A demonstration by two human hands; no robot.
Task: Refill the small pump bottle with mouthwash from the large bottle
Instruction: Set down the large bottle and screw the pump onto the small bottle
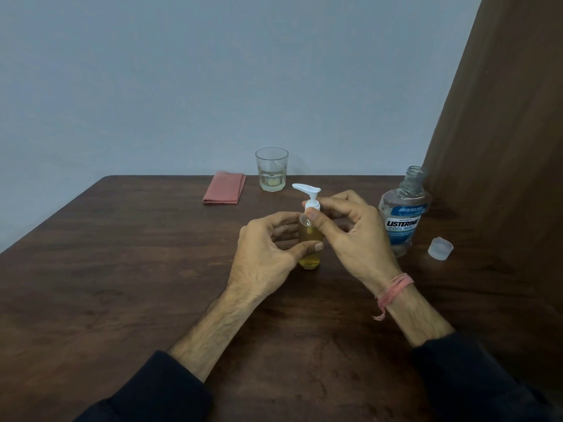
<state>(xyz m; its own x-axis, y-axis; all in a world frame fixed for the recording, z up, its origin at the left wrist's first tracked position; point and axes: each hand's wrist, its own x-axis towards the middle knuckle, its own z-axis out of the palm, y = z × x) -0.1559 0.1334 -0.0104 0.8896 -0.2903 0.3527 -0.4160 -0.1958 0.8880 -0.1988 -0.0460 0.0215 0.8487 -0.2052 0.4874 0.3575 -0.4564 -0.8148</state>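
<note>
- Two dark sleeves enter from the bottom edge, which cuts off the rest of both arms.
- A pink thread band circles the right wrist.
- The left hand curls its grip round the lower body of the small pump bottle; its fingers are mostly hidden behind the bottle.
- The small pump bottle stands upright mid-desk, holding yellowish liquid, partly covered by both hands.
- The right hand pinches the white pump collar between thumb and fingers; whether the collar is fully seated cannot be told.
- A loose cap lies on the desk to the right.
- The large bottle stands just beside the right hand, uncapped; its liquid level is hard to make out.
- Farther back stand a glass and a folded pink cloth.
</note>
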